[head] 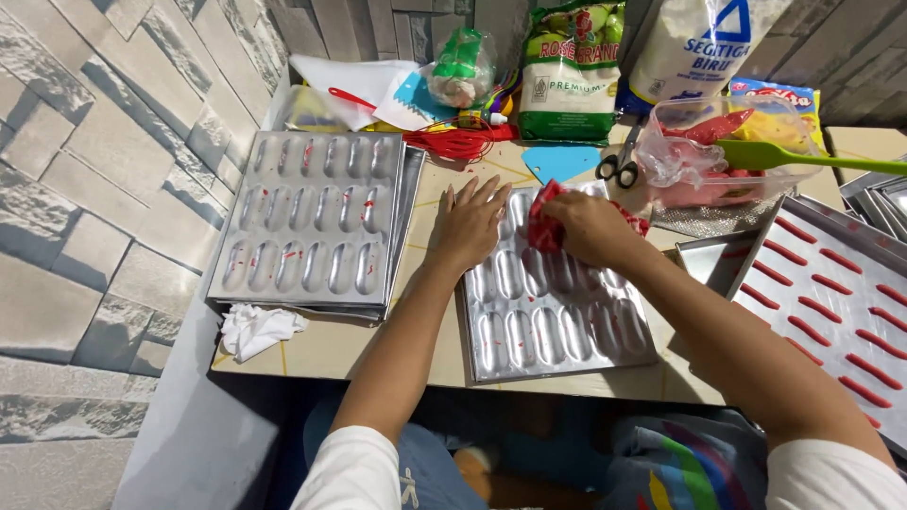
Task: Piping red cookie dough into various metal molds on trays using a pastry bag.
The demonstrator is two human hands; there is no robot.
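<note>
- The metal mould tray (553, 312) lies flat on the counter (331, 345); it looks thin, stiff, light and probably slick, so its rim seems the best hold.
- The left hand (470, 227) lies open, pressing the tray's upper left corner.
- The right hand (590, 227), its grip closed, bunches a soft red-stained cloth (546, 227) over the tray's top cavities.
- Behind the tray stand a green-and-white bag (570, 71) and a white bag with a blue triangle (694, 42).

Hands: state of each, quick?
Left hand: open, flat on the mould tray.
Right hand: closed on a red-stained cloth, pressed to the tray.
</note>
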